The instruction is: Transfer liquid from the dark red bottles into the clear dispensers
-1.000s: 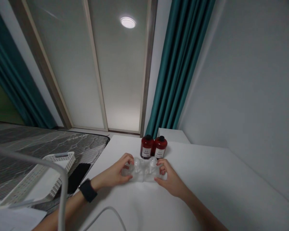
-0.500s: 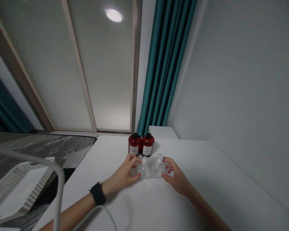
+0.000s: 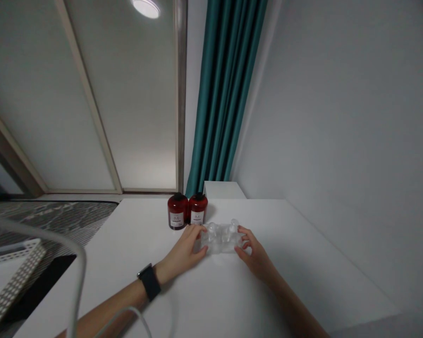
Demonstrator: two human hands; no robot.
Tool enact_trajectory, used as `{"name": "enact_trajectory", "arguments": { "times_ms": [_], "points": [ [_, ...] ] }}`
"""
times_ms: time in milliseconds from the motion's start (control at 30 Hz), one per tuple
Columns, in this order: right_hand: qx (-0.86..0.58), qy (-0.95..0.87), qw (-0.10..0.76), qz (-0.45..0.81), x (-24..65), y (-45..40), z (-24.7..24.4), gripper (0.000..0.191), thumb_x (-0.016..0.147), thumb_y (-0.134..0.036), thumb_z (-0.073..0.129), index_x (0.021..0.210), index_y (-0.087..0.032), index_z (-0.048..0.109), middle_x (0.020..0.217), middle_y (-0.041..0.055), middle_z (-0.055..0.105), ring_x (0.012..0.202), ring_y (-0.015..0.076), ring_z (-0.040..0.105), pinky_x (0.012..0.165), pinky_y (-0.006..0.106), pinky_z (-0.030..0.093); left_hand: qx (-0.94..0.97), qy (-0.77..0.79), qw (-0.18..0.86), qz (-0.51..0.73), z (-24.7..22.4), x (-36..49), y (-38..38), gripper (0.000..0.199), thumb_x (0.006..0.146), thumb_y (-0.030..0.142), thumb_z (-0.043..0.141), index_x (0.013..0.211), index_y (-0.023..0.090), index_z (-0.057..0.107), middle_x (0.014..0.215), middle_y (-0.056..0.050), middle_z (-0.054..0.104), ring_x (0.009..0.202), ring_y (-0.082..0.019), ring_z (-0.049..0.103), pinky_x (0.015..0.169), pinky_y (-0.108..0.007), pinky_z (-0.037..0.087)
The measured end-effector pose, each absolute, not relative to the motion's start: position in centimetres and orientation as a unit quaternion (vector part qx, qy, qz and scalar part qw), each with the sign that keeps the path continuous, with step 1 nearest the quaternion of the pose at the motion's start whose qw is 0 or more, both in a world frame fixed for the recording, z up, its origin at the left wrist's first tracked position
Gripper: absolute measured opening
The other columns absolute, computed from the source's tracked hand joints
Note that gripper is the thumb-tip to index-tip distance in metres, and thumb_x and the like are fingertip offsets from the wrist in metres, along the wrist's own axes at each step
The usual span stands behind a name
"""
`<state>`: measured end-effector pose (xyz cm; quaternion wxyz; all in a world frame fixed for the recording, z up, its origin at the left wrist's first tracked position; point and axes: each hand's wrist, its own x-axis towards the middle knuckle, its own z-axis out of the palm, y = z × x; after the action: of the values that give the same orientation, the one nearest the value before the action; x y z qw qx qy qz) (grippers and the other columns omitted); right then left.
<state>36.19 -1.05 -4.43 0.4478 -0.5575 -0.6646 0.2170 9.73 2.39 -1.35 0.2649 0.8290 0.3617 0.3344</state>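
A clear moulded plastic tray (image 3: 221, 238) with several round bubble-like hollows lies on the white table, just in front of and to the right of the bottles. My left hand (image 3: 185, 249) grips its left end, and my right hand (image 3: 255, 256) grips its right end, fingers curled over the edge. Two dark red bottles with black caps and white labels, the left bottle (image 3: 177, 211) and the right bottle (image 3: 198, 210), stand side by side behind my left hand. A black watch (image 3: 149, 281) circles my left wrist.
The white table (image 3: 127, 234) has a white cable (image 3: 127, 312) across its near edge. To the left are a white perforated basket (image 3: 14, 277), a black flat object (image 3: 38, 291) and a grey patterned mattress (image 3: 45, 220). A white box (image 3: 220, 190) stands behind the bottles, near a teal curtain (image 3: 222, 94).
The whole scene has slid left and levelled as the head view turned. My hands stay on the tray's two ends, and the bottles stand where they were.
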Motion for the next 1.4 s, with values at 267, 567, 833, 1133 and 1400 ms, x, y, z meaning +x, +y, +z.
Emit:
{"name": "enact_trajectory", "arguments": {
  "times_ms": [267, 567, 833, 1133, 1400],
  "points": [
    [-0.546, -0.681, 0.469, 0.134, 36.5, -1.2, -4.9, 0.045, 0.081, -0.025, 0.057, 0.126, -0.022, 0.054, 0.128, 0.0134, 0.059, 0.097, 0.0224, 0.064, 0.069, 0.034, 0.057, 0.825, 0.361, 0.272, 0.340, -1.9, 10.7, 2.3, 0.036, 0.087, 0.019, 0.061, 0.121, 0.024, 0.050, 0.110, -0.007, 0.057, 0.100, -0.025, 0.056, 0.090, -0.043, 0.049],
    [-0.521, -0.721, 0.457, 0.003, 35.7, -4.3, -4.3, 0.028, 0.093, -0.016, 0.044, 0.115, -0.024, 0.060, 0.109, 0.0119, 0.066, 0.107, 0.0262, 0.062, 0.094, 0.049, 0.053, 0.784, 0.391, 0.339, 0.343, -1.6, 11.1, 0.5, 0.027, 0.089, 0.023, 0.054, 0.115, 0.023, 0.046, 0.110, -0.008, 0.063, 0.104, -0.025, 0.063, 0.094, -0.045, 0.051],
    [-0.540, -0.734, 0.400, 0.104, 33.8, -4.3, -3.8, 0.042, 0.096, -0.018, 0.037, 0.131, -0.024, 0.059, 0.111, 0.0086, 0.073, 0.107, 0.0229, 0.068, 0.097, 0.043, 0.055, 0.793, 0.348, 0.370, 0.337, -2.3, 11.5, 1.1, 0.046, 0.090, 0.023, 0.055, 0.135, 0.022, 0.046, 0.137, -0.012, 0.057, 0.125, -0.028, 0.056, 0.111, -0.051, 0.043],
    [-0.560, -0.713, 0.396, 0.145, 34.2, -3.8, -4.2, 0.044, 0.094, -0.022, 0.040, 0.134, -0.021, 0.056, 0.126, 0.0099, 0.070, 0.119, 0.0238, 0.065, 0.104, 0.044, 0.052, 0.791, 0.328, 0.402, 0.323, -2.0, 12.0, 2.1, 0.050, 0.091, 0.026, 0.056, 0.139, 0.020, 0.045, 0.144, -0.014, 0.053, 0.133, -0.030, 0.052, 0.113, -0.050, 0.042],
    [-0.517, -0.736, 0.390, 0.196, 31.3, -3.3, -2.8, 0.044, 0.096, -0.019, 0.035, 0.135, -0.022, 0.055, 0.134, 0.0093, 0.065, 0.127, 0.0225, 0.059, 0.112, 0.045, 0.045, 0.803, 0.354, 0.313, 0.363, 0.3, 9.6, 0.8, 0.025, 0.091, 0.022, 0.053, 0.115, 0.021, 0.057, 0.108, -0.008, 0.065, 0.097, -0.022, 0.063, 0.084, -0.036, 0.053]
  ]
}}
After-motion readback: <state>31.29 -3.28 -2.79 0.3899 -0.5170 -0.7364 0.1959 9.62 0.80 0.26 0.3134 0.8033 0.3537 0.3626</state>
